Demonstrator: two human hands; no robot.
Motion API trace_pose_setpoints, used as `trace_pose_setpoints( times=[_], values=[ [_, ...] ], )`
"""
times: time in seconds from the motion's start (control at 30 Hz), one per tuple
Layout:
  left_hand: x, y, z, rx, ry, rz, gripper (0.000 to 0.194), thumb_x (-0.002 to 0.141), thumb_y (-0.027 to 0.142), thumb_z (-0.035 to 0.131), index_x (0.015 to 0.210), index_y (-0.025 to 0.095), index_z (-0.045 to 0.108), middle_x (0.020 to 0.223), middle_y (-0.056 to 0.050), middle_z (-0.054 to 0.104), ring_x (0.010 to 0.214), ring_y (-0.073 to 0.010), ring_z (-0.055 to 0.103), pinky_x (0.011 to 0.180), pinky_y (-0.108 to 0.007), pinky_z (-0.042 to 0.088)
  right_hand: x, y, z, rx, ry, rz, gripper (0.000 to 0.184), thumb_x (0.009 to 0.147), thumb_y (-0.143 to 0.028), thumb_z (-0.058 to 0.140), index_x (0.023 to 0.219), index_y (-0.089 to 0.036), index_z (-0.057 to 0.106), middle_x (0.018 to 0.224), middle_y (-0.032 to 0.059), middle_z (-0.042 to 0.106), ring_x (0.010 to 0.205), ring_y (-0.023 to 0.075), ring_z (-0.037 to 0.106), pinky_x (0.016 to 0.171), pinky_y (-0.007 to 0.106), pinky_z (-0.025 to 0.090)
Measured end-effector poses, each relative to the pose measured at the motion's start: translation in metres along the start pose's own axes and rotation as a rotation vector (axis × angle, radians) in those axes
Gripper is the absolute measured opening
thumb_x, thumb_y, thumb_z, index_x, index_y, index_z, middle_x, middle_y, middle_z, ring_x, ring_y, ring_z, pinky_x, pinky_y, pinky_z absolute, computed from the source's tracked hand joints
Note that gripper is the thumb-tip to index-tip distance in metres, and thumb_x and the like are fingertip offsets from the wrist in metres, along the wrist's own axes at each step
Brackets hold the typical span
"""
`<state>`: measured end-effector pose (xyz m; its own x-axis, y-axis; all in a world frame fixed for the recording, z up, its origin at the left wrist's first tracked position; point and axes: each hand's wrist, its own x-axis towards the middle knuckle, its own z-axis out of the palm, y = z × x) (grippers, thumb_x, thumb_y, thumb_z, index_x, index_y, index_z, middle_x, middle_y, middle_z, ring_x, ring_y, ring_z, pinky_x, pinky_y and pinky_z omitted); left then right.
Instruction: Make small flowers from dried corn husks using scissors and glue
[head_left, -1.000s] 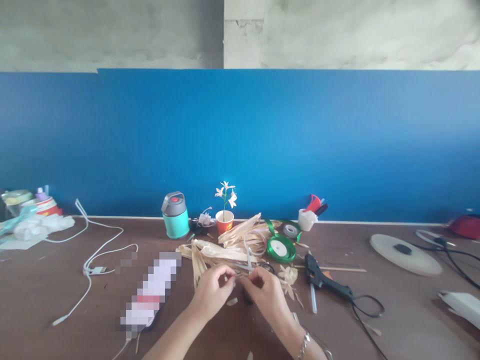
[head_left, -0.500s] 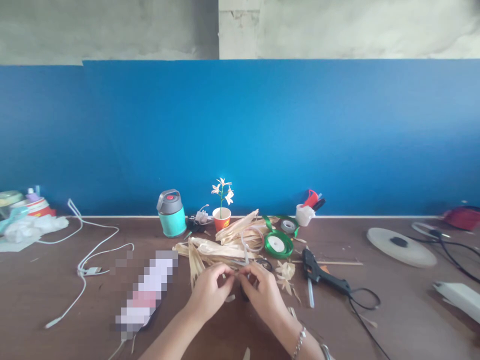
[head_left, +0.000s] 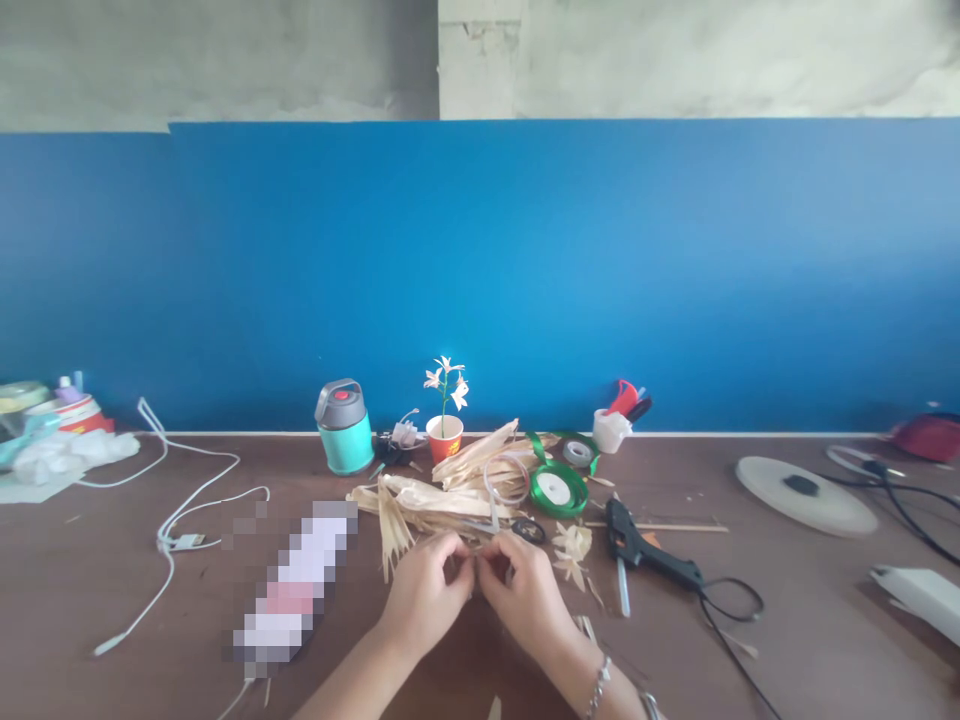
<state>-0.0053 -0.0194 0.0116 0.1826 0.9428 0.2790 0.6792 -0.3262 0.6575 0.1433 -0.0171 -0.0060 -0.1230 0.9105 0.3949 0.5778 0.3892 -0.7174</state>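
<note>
My left hand (head_left: 429, 590) and my right hand (head_left: 523, 590) meet fingertip to fingertip above the front middle of the table. Both are closed in a pinch, and whatever lies between the fingers is too small or hidden to name. Just beyond them spreads a pile of dried corn husks (head_left: 442, 495). Pale husk flower pieces (head_left: 572, 543) lie to the right of my right hand. A small black ring-shaped item (head_left: 529, 530) rests beyond its knuckles. Behind the husks, a paper cup (head_left: 445, 440) holds white flowers (head_left: 450, 380) on a green stem.
A black glue gun (head_left: 649, 550) and green ribbon rolls (head_left: 559, 488) lie on the right. A turquoise flask (head_left: 345, 435) stands at the back, with a blurred-out phone-like object (head_left: 296, 590) nearer. White cables (head_left: 169, 530) cross the left side. A round lid (head_left: 806, 497) lies far right.
My hands have shifted slightly, and their wrists have turned a little, with the fingertips still together. The black ring-shaped item shows more fully now. Other things stay put.
</note>
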Motion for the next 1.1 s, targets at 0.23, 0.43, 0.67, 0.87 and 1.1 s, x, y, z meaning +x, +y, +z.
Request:
trace_pose_setpoints(
  times=[0.23, 0.43, 0.67, 0.87, 1.1],
  values=[
    [-0.003, 0.007, 0.004, 0.014, 0.078, -0.076, 0.015, 0.077, 0.019, 0.049, 0.068, 0.021, 0.06, 0.07, -0.002, 0.069, 0.07, -0.0189, 0.065, 0.064, -0.026, 0.045, 0.0, -0.005, 0.0, -0.034, 0.057, -0.007, 0.016, 0.072, -0.013, 0.051, 0.057, -0.019, 0.052, 0.057, -0.0008, 0.058, 0.054, 0.0134, 0.052, 0.053, 0.021, 0.038],
    [-0.003, 0.005, 0.008, 0.079, 0.111, -0.119, 0.015, 0.078, 0.02, 0.05, 0.069, 0.021, 0.061, 0.069, -0.001, 0.071, 0.066, -0.0187, 0.066, 0.061, -0.025, 0.044, -0.001, -0.001, 0.003, -0.077, 0.09, 0.004, 0.016, 0.073, -0.014, 0.052, 0.058, -0.02, 0.051, 0.058, -0.0006, 0.058, 0.054, 0.0135, 0.052, 0.053, 0.021, 0.037],
    [-0.003, 0.005, 0.005, 0.184, 0.156, -0.178, 0.014, 0.077, 0.018, 0.052, 0.069, 0.022, 0.061, 0.068, 0.0, 0.071, 0.063, -0.018, 0.066, 0.057, -0.024, 0.041, -0.001, 0.001, 0.004, -0.142, 0.186, 0.02, 0.012, 0.071, -0.013, 0.052, 0.06, -0.02, 0.053, 0.058, 0.0, 0.059, 0.053, 0.0142, 0.053, 0.053, 0.022, 0.038],
    [0.0, -0.003, -0.002, 0.056, 0.199, -0.098, 0.017, 0.084, 0.026, 0.047, 0.079, 0.022, 0.063, 0.067, 0.001, 0.069, 0.06, -0.0165, 0.065, 0.057, -0.024, 0.046, 0.005, 0.006, -0.003, 0.027, 0.151, 0.078, 0.017, 0.082, -0.023, 0.049, 0.068, -0.018, 0.059, 0.059, 0.0014, 0.062, 0.052, 0.015, 0.056, 0.053, 0.023, 0.042],
    [0.0, -0.004, 0.003, -0.057, 0.121, 0.016, 0.015, 0.084, 0.025, 0.05, 0.081, 0.022, 0.065, 0.078, -0.001, 0.07, 0.069, -0.0169, 0.064, 0.065, -0.026, 0.049, 0.004, 0.0, -0.005, 0.074, 0.057, 0.01, 0.015, 0.081, -0.018, 0.049, 0.071, -0.019, 0.06, 0.066, 0.0023, 0.064, 0.058, 0.0149, 0.057, 0.055, 0.023, 0.044]
  ],
)
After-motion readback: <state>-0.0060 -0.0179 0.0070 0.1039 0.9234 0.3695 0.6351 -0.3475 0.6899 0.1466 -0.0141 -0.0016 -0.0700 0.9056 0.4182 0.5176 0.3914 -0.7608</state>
